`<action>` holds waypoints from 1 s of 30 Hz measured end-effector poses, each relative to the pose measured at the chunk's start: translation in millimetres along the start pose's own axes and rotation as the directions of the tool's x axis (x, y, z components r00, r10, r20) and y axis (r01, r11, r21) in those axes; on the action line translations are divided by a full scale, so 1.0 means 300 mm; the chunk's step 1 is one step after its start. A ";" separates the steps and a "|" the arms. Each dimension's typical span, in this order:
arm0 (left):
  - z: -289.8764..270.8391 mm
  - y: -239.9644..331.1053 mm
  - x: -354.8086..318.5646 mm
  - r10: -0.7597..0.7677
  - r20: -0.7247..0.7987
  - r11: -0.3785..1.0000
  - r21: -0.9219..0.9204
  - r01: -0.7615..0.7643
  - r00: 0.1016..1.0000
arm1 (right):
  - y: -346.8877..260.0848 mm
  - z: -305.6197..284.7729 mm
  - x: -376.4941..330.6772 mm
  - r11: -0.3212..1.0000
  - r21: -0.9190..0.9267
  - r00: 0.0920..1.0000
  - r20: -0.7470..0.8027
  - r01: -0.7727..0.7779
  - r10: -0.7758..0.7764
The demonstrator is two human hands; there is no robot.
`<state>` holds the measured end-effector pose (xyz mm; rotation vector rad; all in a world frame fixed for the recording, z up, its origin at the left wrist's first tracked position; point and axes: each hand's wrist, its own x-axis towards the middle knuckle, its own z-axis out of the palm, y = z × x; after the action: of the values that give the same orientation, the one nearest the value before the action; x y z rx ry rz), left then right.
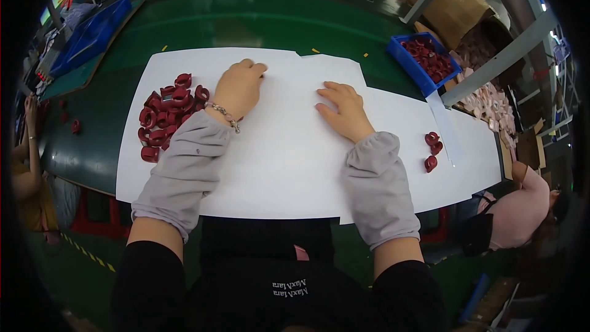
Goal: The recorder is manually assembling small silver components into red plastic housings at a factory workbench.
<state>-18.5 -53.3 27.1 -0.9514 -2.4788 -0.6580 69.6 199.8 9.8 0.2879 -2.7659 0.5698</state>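
A black top [246,307] bears white lettering [289,288] at six o'clock, a small pink patch [301,252] just above it. Gathered grey sleeve covers [382,187] sit at nine and four, a chunky linked bracelet [228,118] at ten.

Light's pretty even on the white paper [295,166], easily the brightest thing here, with soft, faint shadows at most around the left hand [238,89] and right hand [345,112]. Green table [276,17] has a dull sheen. Straight edges bow fisheye-style, corners go fully black, and stuff near the rim looks dim and mushy.
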 end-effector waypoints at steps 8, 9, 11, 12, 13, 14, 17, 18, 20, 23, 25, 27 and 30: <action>0.072 0.245 -0.026 -0.286 0.393 0.048 -0.905 0.423 0.874 | -0.124 0.001 -0.005 0.608 0.782 0.991 0.105 -0.137 0.088; 0.072 0.244 -0.031 -0.300 0.500 -0.075 -0.862 0.502 0.813 | -0.139 -0.006 -0.003 0.668 0.729 0.989 0.096 -0.150 0.117; 0.074 0.229 -0.041 -0.275 0.511 -0.065 -0.855 0.515 0.814 | -0.149 -0.015 0.004 0.698 0.707 0.993 0.061 -0.112 0.097; 0.080 0.223 -0.046 -0.251 0.482 -0.055 -0.873 0.485 0.839 | -0.152 -0.019 0.006 0.729 0.681 0.997 0.023 -0.073 0.078; 0.085 0.215 -0.051 -0.228 0.452 -0.044 -0.890 0.454 0.862 | -0.155 -0.023 0.008 0.723 0.687 0.997 0.026 -0.072 0.075; 0.080 0.217 -0.053 -0.238 0.457 -0.041 -0.886 0.461 0.857 | -0.159 -0.021 0.006 0.729 0.684 0.998 -0.011 -0.032 0.054; 0.083 0.223 -0.046 -0.269 0.452 0.006 -0.882 0.471 0.850 | -0.153 -0.025 -0.003 0.736 0.676 0.999 -0.051 0.033 0.001; 0.085 0.215 -0.045 -0.231 0.412 0.037 -0.901 0.431 0.881 | -0.151 -0.025 -0.004 0.749 0.660 0.998 -0.060 0.059 -0.026; 0.091 0.214 -0.044 -0.197 0.323 0.103 -0.932 0.347 0.926 | -0.149 -0.020 -0.004 0.779 0.621 0.996 -0.074 0.090 -0.056; 0.084 0.211 -0.051 -0.230 0.321 0.219 -0.903 0.370 0.919 | -0.161 -0.007 -0.002 0.814 0.565 0.990 -0.120 0.133 -0.079; 0.074 0.217 -0.050 -0.219 0.296 0.308 -0.883 0.354 0.930 | -0.162 0.001 -0.007 0.820 0.554 0.986 -0.149 0.144 -0.073; 0.075 0.208 -0.056 -0.206 0.270 0.400 -0.854 0.333 0.941 | -0.169 0.008 -0.011 0.853 0.503 0.986 -0.146 0.139 -0.074; 0.093 0.193 -0.055 -0.130 0.156 0.584 -0.786 0.202 0.979 | -0.155 0.019 -0.012 0.851 0.522 0.996 -0.082 0.066 -0.027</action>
<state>28.0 -8.2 12.3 -1.0238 -2.3198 -1.9573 83.3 156.0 20.2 0.4393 -2.4729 1.2960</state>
